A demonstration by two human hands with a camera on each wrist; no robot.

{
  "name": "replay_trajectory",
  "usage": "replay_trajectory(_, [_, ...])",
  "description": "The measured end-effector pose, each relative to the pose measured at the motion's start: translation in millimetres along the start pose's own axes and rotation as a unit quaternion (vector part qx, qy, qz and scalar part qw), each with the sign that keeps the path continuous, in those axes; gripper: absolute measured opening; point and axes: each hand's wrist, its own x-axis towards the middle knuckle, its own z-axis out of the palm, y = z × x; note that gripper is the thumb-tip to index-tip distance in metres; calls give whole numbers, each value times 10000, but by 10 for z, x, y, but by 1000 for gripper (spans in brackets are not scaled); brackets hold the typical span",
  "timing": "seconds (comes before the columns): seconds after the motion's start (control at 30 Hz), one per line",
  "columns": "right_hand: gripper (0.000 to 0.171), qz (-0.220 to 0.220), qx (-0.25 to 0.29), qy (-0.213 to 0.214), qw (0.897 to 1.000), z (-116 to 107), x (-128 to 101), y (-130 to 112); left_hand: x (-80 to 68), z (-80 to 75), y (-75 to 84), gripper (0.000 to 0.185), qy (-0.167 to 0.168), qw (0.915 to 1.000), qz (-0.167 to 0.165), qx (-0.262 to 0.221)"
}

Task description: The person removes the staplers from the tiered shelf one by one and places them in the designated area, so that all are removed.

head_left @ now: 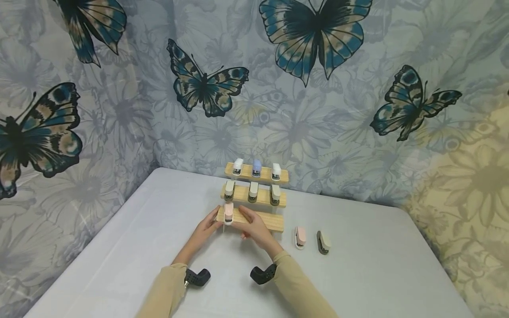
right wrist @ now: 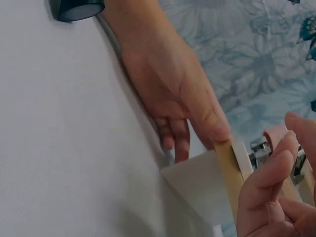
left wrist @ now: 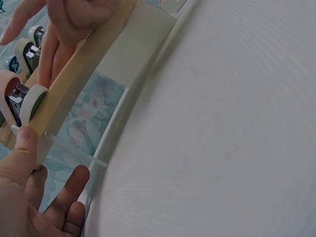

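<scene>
A pink-and-white stapler stands at the left end of the lowest wooden shelf. My left hand grips that end of the board, its thumb at the edge beside the stapler's base and its other visible fingers lower down. Just right of the stapler is my right hand, fingers extended across the board; whether they touch the stapler cannot be told. Another pink stapler and a dark-based cream stapler lie on the table right of the rack.
Two higher shelves rise behind: the middle shelf bears three cream staplers, and the top shelf has two white staplers around a blue stapler. Clear panels support the boards on the white table. Butterfly-patterned cloth hangs behind.
</scene>
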Motion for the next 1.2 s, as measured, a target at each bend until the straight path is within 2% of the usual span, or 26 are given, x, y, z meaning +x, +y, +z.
replay_trajectory(0.2, [74,108,108,167,9997,141,150,-20,-5,8,-28,51,-13,9997,33,-254])
replay_trajectory(0.47, [68,106,305,400,9987,150,164,-41,6,55,-32,54,-109,9996,-84,-226])
replay_trajectory(0.9, [67,145,-62,646,9978,173,209,-69,9,-2,-8,55,0,9999,80,-147])
replay_trajectory(1.2, [64,37,-149,753,9970,163,181,-56,-4,12,-32,56,8,9999,-126,-65])
